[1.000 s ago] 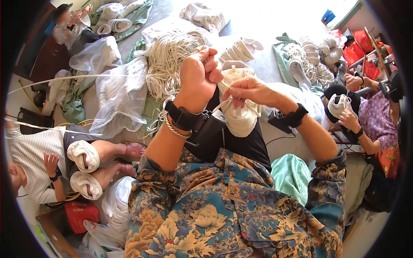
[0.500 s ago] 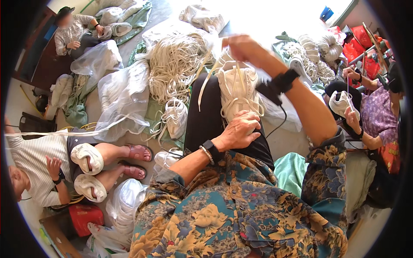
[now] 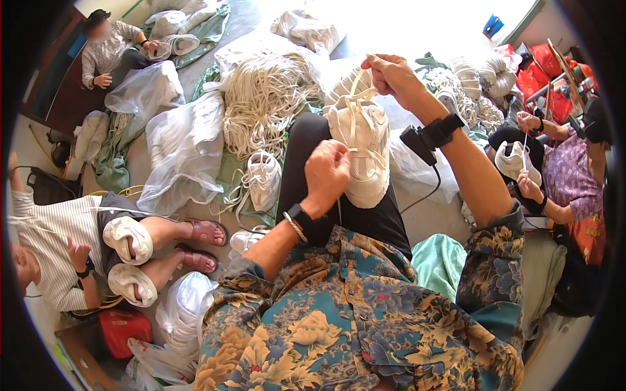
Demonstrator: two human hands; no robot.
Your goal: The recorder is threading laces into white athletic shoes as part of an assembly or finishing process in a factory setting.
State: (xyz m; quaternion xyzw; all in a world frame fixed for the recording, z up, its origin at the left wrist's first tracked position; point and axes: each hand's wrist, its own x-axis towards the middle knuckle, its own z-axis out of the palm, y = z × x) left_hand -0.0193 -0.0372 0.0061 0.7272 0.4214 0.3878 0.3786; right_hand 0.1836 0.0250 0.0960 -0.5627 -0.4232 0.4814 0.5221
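Note:
A cream-white sneaker (image 3: pixel 366 176) rests on my thighs, its toe pointing toward me. My right hand (image 3: pixel 393 79) is raised beyond the shoe's ankle end, thumb and fingers pinched on a pale shoelace (image 3: pixel 357 83) that runs down to the upper eyelets. Beside the left side of the shoe, my left hand (image 3: pixel 327 171) is closed with its fingertips curled. A short stretch of lace shows between those fingertips and the lower eyelets. A second white sneaker (image 3: pixel 262 181), with loose laces, is left of my knee.
A large heap of cream laces (image 3: pixel 264 98) lies ahead, next to clear plastic bags (image 3: pixel 186 153). One person (image 3: pixel 55 244) sits at the left with shoes over the knees. Another person (image 3: pixel 570 169) at the right handles a white shoe. A third person (image 3: pixel 111 49) sits far left.
My left hand has lifted off the toe and moved left beside the shoe. My right hand has shifted slightly right, and the lace loops over the toe are drawn in.

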